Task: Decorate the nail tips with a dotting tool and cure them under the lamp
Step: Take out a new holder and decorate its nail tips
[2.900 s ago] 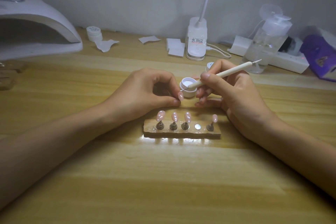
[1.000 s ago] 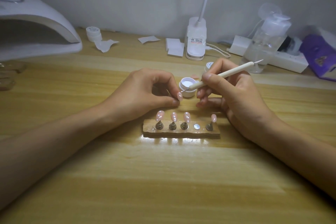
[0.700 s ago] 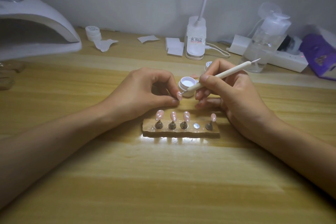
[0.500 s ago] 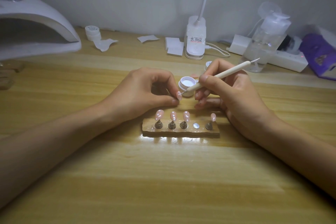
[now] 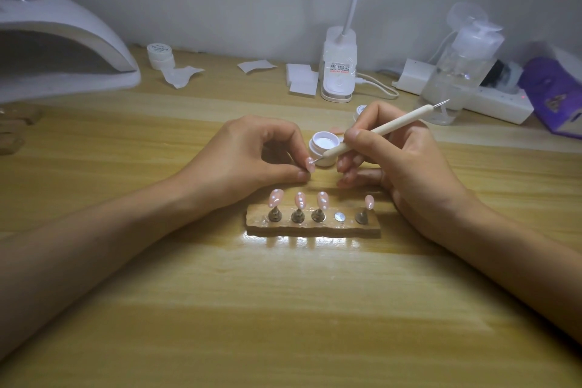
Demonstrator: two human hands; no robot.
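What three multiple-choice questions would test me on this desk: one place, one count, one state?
1. Where is the curing lamp? A far left B far right C nearest the camera
2. How many nail tips stand on the wooden holder? A three B six C four
3. What is the right hand doing? A resting open B gripping the dotting tool C lifting a jar
Answers: 1 A: its white arch sits at the left edge. 2 C: four stand, one spot bare. 3 B: it curls round the shaft.
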